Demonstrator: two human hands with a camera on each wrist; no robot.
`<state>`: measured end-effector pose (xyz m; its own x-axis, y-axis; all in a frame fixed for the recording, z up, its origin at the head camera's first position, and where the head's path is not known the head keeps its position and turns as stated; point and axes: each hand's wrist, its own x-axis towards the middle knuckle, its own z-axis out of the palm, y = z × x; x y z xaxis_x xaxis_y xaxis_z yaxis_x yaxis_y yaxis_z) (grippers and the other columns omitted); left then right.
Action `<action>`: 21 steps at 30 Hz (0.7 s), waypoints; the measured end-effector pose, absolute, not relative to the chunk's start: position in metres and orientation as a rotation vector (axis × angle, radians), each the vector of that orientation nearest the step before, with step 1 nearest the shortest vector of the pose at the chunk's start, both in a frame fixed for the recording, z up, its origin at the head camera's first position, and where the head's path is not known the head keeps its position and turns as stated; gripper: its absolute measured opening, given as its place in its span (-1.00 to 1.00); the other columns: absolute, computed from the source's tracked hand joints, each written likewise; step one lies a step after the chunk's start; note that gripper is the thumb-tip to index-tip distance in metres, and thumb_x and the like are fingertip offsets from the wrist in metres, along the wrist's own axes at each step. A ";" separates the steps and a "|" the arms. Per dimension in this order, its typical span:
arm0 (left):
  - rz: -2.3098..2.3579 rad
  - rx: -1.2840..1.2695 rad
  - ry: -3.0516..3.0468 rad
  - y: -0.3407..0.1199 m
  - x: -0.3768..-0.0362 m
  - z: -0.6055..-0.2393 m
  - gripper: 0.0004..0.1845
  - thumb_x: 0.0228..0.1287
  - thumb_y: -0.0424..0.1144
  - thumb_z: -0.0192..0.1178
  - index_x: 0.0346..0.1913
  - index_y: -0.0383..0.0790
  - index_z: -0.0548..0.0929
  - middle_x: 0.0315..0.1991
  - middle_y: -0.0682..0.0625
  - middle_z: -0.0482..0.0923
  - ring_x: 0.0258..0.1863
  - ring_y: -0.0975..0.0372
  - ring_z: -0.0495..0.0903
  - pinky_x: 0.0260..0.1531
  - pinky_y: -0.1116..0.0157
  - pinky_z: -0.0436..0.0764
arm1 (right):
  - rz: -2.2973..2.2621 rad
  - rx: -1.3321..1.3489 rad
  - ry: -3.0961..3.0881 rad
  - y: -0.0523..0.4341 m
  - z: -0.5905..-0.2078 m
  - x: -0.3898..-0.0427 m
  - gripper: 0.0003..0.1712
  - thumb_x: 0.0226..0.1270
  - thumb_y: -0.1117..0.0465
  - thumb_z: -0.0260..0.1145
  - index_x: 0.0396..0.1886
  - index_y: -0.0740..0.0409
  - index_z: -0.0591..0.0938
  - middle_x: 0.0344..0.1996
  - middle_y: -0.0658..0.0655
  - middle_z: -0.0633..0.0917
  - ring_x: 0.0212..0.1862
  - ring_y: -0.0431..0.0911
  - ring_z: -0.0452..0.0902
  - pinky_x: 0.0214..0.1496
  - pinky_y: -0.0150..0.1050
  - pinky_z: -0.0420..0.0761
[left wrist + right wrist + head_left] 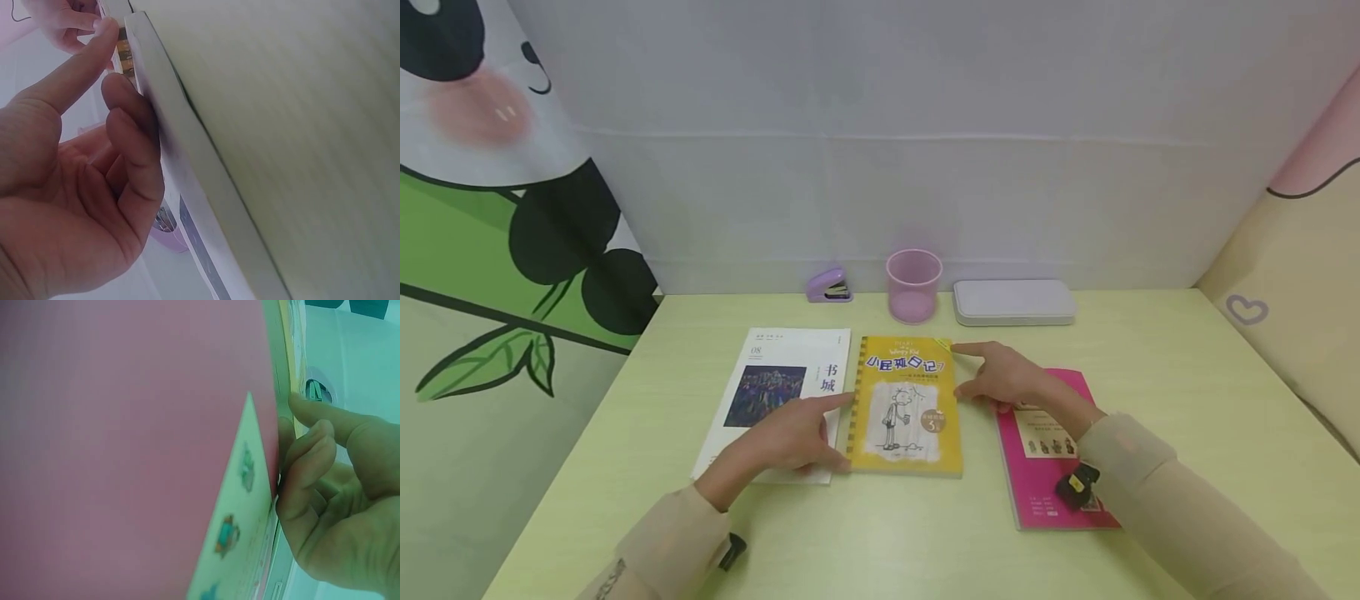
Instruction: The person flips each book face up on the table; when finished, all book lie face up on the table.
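Observation:
A yellow comic book [904, 407] lies flat in the middle of the table. My left hand [793, 435] touches its left edge with index fingertip and thumb, while its other fingers curl over the white magazine [767, 398]. On the opposite side, my right hand [1009, 375] has its index finger and thumb against the yellow book's right edge. A pink book [1037, 492] lies under the right hand and forearm. In the left wrist view, the left hand [75, 187] has curled lower fingers close to the magazine. The right wrist view shows the right hand [350, 506] beside the pink cover [137, 437].
Along the back of the table stand a purple stapler [830, 287], a pink translucent cup [913, 287] and a pale flat case [1015, 302]. A white cloth [887, 192] hangs behind them. Printed panels [512, 250] border the table at the sides.

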<state>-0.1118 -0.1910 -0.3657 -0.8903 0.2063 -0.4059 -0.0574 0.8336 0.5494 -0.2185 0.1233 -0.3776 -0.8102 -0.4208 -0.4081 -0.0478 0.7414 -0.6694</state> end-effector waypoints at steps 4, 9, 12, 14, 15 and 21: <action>0.770 0.105 2.553 -0.190 -0.114 -0.367 0.10 -0.01 -0.14 0.69 0.63 0.04 0.34 -0.45 -0.06 0.58 -0.58 0.18 0.52 -0.51 0.29 0.49 | -0.907 -0.372 2.360 0.126 -0.380 -0.221 0.01 0.35 0.09 0.54 0.70 -0.02 0.24 -0.69 0.01 0.50 -0.68 -0.17 0.34 -0.59 -0.34 0.36; 0.768 0.137 2.566 -0.190 -0.116 -0.369 0.09 0.00 -0.12 0.69 0.63 0.05 0.35 -0.55 -0.02 0.46 -0.60 0.20 0.42 -0.51 0.29 0.43 | -0.894 -0.385 2.319 0.129 -0.382 -0.224 0.14 0.28 0.08 0.60 0.73 -0.05 0.16 -0.69 -0.03 0.44 -0.68 -0.17 0.32 -0.58 -0.34 0.34; 0.760 0.152 2.575 -0.190 -0.117 -0.370 0.09 0.00 -0.11 0.68 0.63 0.06 0.35 -0.60 0.02 0.38 -0.61 0.21 0.38 -0.51 0.30 0.40 | -0.894 -0.406 2.301 0.130 -0.381 -0.225 0.18 0.26 0.09 0.61 0.74 -0.02 0.12 -0.70 -0.03 0.44 -0.68 -0.17 0.34 -0.57 -0.34 0.37; 0.757 0.153 2.580 -0.190 -0.118 -0.371 0.09 -0.01 -0.10 0.69 0.63 0.07 0.35 -0.57 0.02 0.41 -0.58 0.20 0.40 -0.50 0.29 0.41 | -0.890 -0.420 2.298 0.130 -0.381 -0.226 0.19 0.26 0.09 0.61 0.74 -0.01 0.11 -0.70 -0.03 0.44 -0.68 -0.17 0.34 -0.57 -0.34 0.38; 0.755 0.152 2.581 -0.189 -0.118 -0.371 0.09 -0.01 -0.09 0.69 0.63 0.08 0.35 -0.54 0.01 0.43 -0.56 0.20 0.42 -0.49 0.28 0.43 | -0.890 -0.423 2.298 0.130 -0.381 -0.226 0.19 0.26 0.09 0.61 0.74 -0.01 0.11 -0.70 -0.03 0.44 -0.68 -0.17 0.34 -0.56 -0.34 0.38; 0.746 0.157 2.592 -0.188 -0.120 -0.371 0.12 -0.02 -0.06 0.69 0.64 0.06 0.33 -0.50 -0.01 0.47 -0.51 0.18 0.46 -0.45 0.26 0.47 | -0.880 -0.429 2.299 0.130 -0.381 -0.230 0.19 0.27 0.11 0.60 0.75 -0.01 0.09 -0.69 -0.02 0.47 -0.66 -0.17 0.37 -0.53 -0.34 0.41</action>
